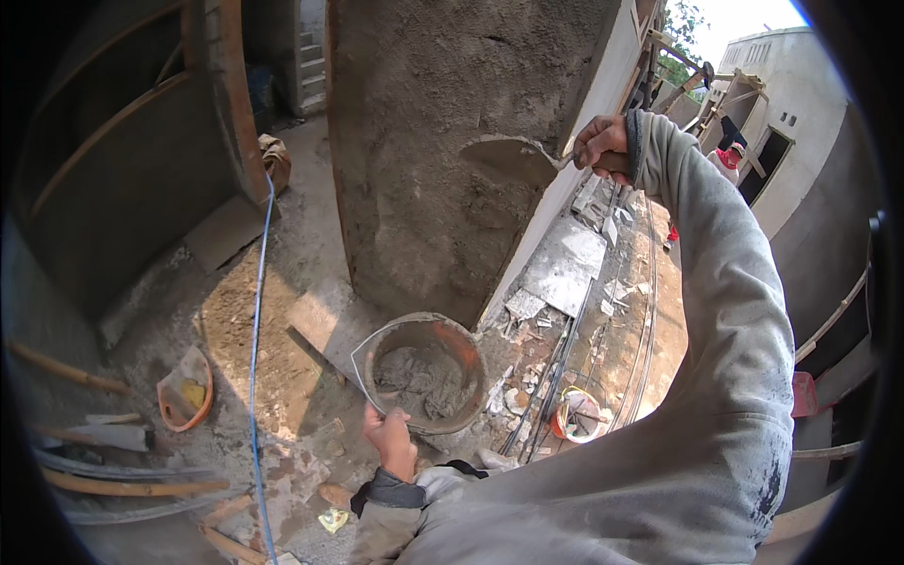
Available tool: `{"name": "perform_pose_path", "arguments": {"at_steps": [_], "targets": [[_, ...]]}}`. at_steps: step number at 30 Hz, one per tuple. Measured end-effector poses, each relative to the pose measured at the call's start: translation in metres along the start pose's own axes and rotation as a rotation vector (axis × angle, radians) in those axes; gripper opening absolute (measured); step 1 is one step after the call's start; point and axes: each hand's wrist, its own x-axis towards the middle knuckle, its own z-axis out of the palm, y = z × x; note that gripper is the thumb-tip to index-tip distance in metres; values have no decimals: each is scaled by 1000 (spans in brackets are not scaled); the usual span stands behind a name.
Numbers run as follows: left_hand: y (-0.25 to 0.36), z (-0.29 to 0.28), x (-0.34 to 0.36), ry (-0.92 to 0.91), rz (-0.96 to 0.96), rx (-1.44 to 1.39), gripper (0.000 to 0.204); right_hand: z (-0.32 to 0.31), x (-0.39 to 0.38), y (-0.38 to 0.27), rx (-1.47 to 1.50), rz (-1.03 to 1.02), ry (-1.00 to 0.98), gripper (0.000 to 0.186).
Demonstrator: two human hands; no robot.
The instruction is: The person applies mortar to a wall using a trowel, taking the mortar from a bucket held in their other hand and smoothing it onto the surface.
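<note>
My right hand is closed round the handle of a trowel, whose mortar-smeared blade lies against the rough wall column. Wet grey mortar coats the column's face, darker in its lower part. Low in front of the column, my left hand grips the near rim of a bucket with a thin wire handle. Grey mortar fills part of the bucket, and its inner wall shows orange where it is less coated.
A blue hose runs along the floor at left, beside an orange tub. Bamboo poles lie at lower left. Right of the column are cables, rubble and another bucket. Farther off, a person is partly visible.
</note>
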Motion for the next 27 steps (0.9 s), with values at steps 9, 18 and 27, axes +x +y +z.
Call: {"name": "perform_pose_path", "arguments": {"at_steps": [9, 18, 27], "targets": [[18, -19, 6, -52, 42, 101, 36, 39, -83, -47, -278, -363, 259, 30], [92, -20, 53, -129, 237, 668, 13, 351, 22, 39, -525, -175, -138, 31], [183, -94, 151, -381, 243, 572, 33, 506, 74, -116, -121, -211, -167, 29]]}}
